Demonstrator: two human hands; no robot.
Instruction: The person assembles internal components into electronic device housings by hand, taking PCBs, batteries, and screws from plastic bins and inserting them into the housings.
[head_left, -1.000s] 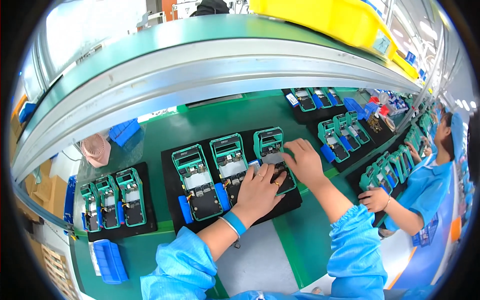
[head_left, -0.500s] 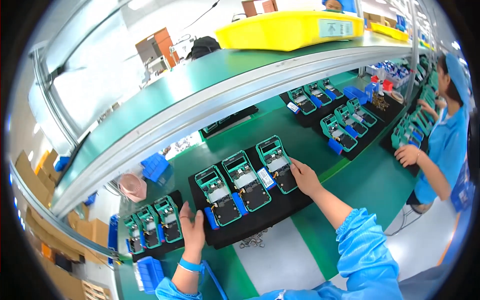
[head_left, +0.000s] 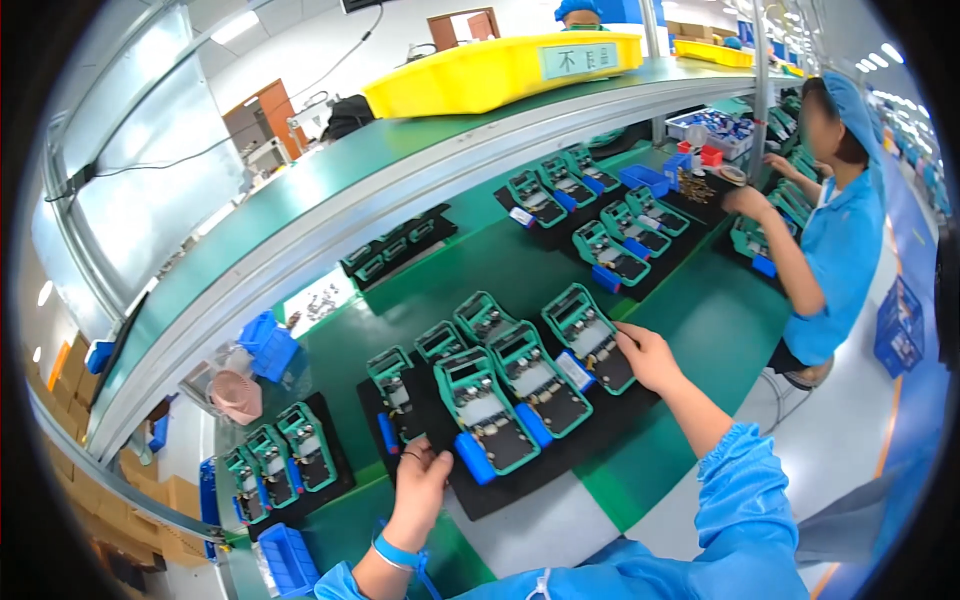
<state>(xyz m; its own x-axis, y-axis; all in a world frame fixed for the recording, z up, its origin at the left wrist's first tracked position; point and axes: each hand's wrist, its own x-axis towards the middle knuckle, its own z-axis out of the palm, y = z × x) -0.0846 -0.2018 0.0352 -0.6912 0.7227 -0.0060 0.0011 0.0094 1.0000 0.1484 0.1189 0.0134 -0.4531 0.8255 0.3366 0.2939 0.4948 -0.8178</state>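
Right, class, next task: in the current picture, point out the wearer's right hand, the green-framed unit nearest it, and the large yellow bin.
Right hand point(head_left: 652, 358): head view, back of the hand.
Green-framed unit point(head_left: 590, 336): head view, middle of its open interior.
Large yellow bin point(head_left: 460, 82): head view, outer side wall.

I see a shiny blue top with puffy, scrunched sleeves and a blue band round the left wrist.
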